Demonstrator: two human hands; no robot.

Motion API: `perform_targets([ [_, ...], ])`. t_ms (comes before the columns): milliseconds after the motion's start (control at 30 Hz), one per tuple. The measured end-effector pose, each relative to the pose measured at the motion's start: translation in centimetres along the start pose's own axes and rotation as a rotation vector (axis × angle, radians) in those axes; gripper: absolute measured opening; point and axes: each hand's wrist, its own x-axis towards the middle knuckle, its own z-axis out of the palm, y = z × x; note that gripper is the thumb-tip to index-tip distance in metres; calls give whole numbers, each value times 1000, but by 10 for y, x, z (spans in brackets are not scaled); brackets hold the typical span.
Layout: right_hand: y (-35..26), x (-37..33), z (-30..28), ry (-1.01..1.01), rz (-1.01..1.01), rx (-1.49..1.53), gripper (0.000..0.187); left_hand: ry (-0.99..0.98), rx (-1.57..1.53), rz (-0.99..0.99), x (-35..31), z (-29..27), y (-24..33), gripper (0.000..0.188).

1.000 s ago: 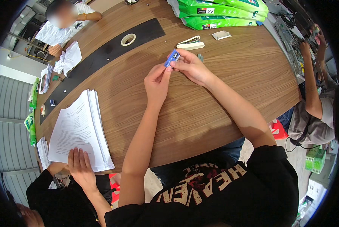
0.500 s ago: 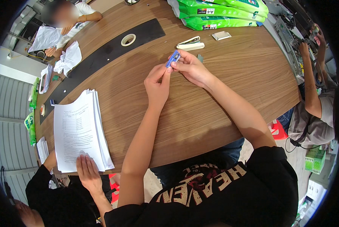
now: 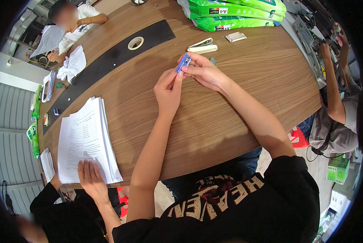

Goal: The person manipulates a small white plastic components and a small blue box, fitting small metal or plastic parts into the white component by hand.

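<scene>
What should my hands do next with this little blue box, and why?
Perhaps ease open the near end of the box: your left hand and right hand both hold it, thumbs at that end, and the stapler lies just beyond, spread open. I can't tell whether the box is already open.

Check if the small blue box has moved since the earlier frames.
No, not visibly: the small blue box keeps its spot just below and left of the white stapler in the picture; the slight shift is the whole view's.
</scene>
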Motion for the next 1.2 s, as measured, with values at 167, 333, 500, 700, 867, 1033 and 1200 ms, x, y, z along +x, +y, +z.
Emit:
perform_targets([
  [167,1,0,-2,-6,-3,20,19,-1,18,-6,0,0,0,16],
  [333,3,-1,0,-6,-23,28,18,-10,39,12,0,-2,-2,17],
  [500,1,-1,3,17,-20,9,14,-50,158,74,1,-7,-9,17],
  [700,-1,-1,1,8,11,6,13,-19,93,10,0,-2,0,16],
  [867,0,0,1,59,1,-87,19,38,-72,-98,0,-4,-5,16],
  [1033,0,-2,1,88,-1,-84,22,61,-28,-74,-1,-3,-8,15],
  [1200,0,-2,0,82,-3,-133,15,54,152,49,1,-4,-14,13],
])
